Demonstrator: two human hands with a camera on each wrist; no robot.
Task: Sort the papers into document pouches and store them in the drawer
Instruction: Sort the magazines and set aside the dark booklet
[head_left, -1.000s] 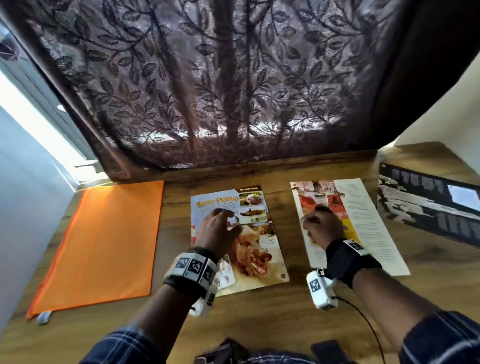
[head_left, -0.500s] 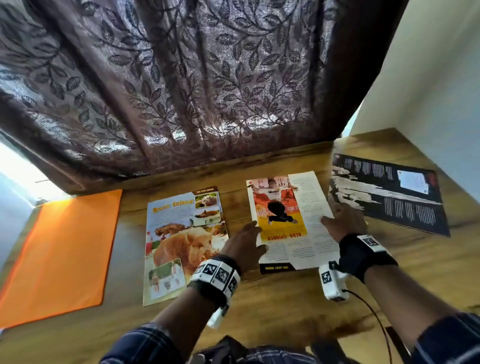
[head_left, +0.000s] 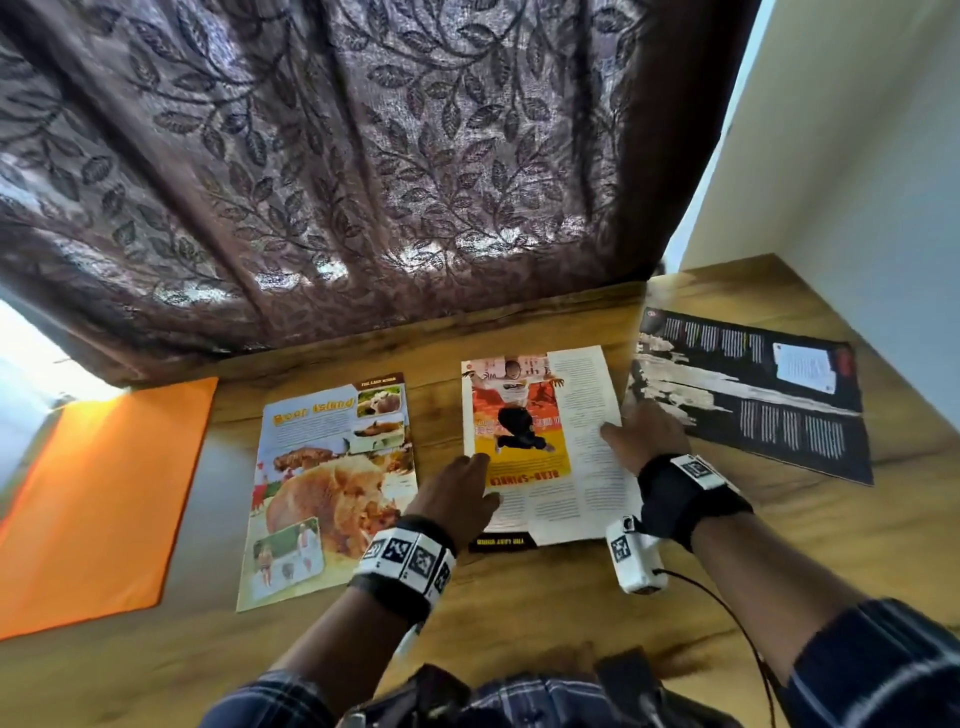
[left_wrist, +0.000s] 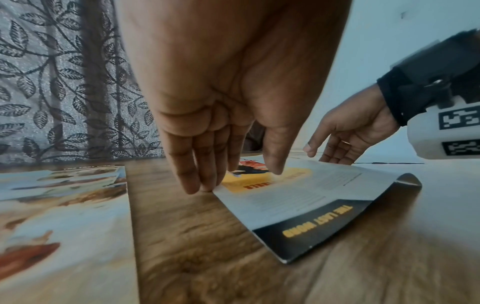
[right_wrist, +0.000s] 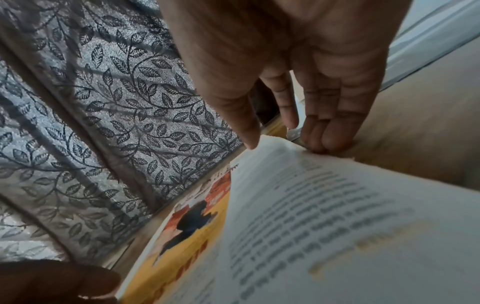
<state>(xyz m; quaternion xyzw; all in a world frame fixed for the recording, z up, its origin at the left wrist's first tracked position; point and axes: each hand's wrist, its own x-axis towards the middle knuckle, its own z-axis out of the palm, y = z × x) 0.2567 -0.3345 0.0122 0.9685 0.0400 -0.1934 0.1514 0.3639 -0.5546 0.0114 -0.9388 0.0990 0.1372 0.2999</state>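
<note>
Orange pouch (head_left: 104, 499); brown leaf-patterned curtain (head_left: 337, 171); black, white-striped sheet (head_left: 753, 395); yellow-and-red page (head_left: 540, 452); wood-grain table (head_left: 519, 613).

Three papers and one pouch lie flat on the wooden desk (head_left: 519, 613), in a row.

- Orange document pouch (head_left: 104, 499): far left, flat, plain.
- Bear page (head_left: 332, 483): titled "Bear Island", bear photos; just right of the pouch, apart from it.
- Middle page (head_left: 550, 447): red-and-yellow picture of a jumping figure, white text columns, black strip reading "THE LAST WORD" at the near edge; printed upside down to the viewer. Near right corner curls up.
- Black page (head_left: 753, 389): white streaks and columns; far right, angled.
</note>
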